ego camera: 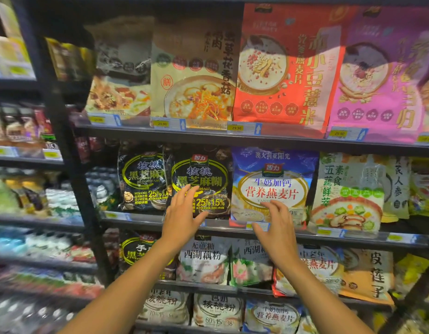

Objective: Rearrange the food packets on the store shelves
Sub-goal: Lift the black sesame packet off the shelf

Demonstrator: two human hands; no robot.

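Observation:
A black sesame-walnut packet (204,174) stands on the middle shelf, a second one (142,179) just left of it. To its right is a blue and white oatmeal packet (272,182). My left hand (184,210) is raised in front of the black packet's lower part, fingers spread and holding nothing. My right hand (278,227) hovers before the lower edge of the oatmeal packet, fingers loosely bent, gripping nothing. Whether either hand touches a packet is unclear.
The shelf above holds large beige (191,75), red (288,68) and pink (382,75) porridge packets. A vegetable porridge packet (348,191) stands right of the oatmeal. Lower shelves carry white lotus-root packets (204,259). A black upright post (71,165) splits off the left bay.

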